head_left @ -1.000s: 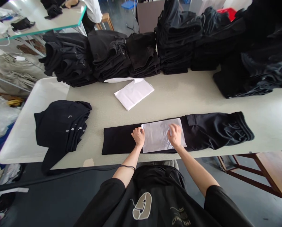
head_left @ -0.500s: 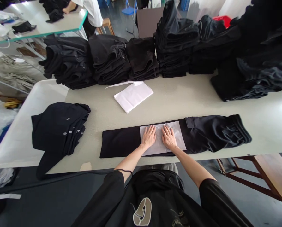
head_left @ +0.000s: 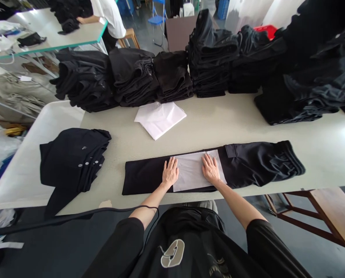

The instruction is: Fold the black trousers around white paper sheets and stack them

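Observation:
A pair of black trousers (head_left: pixel 247 162) lies lengthwise along the table's near side, elastic waistband to the right. On the middle of its leg rests a thin whitish sheet of paper (head_left: pixel 189 172). My left hand (head_left: pixel 170 172) lies flat at the sheet's left edge, partly on the black cloth, fingers spread. Flat on the right part of the sheet is my right hand (head_left: pixel 211 168), its fingers extended. Neither hand grips anything. Beyond them sits a stack of white paper sheets (head_left: pixel 162 119), its top sheet crumpled and raised at the back.
Piles of folded black garments (head_left: pixel 134 77) line the table's far edge, with more at the right (head_left: pixel 305 100). Dark folded garments (head_left: pixel 73 158) lie at left, partly over a white tub (head_left: pixel 12 185). A wooden stool (head_left: pixel 334 216) stands at right. Another person (head_left: pixel 111 19) works at a far table.
My hands have slid apart over the sheet, the left one to its left edge, the right one slightly rightward. The top sheet of the paper stack has shifted and puffed up.

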`<state>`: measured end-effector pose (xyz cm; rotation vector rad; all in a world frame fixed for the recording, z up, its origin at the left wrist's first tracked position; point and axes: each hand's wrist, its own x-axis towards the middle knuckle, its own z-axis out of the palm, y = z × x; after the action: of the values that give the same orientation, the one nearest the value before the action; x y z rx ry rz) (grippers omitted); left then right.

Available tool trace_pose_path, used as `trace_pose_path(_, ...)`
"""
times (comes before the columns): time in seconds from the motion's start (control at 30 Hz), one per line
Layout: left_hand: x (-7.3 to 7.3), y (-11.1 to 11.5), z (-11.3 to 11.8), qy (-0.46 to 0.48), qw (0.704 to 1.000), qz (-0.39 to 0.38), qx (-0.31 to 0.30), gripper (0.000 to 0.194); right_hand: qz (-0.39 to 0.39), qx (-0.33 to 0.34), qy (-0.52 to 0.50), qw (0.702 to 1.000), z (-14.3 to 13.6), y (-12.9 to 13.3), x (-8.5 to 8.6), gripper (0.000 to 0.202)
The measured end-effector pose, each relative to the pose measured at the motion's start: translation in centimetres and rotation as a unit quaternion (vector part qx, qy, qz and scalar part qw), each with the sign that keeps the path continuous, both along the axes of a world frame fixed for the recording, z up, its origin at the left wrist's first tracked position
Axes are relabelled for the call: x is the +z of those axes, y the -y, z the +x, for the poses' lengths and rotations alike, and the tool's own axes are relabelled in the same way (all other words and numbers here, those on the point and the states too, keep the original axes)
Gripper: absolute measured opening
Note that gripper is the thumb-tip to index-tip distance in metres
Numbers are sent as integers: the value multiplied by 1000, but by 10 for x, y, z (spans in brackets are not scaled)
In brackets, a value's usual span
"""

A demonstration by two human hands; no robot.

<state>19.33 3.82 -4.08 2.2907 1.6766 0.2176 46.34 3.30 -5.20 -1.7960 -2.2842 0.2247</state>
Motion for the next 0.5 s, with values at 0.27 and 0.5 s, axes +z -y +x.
trace_pose_path(0.27, 7, 14, -61, -30, 981, 24, 189, 57, 30, -67, 27, 997, 46, 2, -9, 57)
trace_pose_path(0.5, 34, 45, -208, -61, 844, -38, 532, 65, 33, -64, 15, 997, 44, 4, -12, 59)
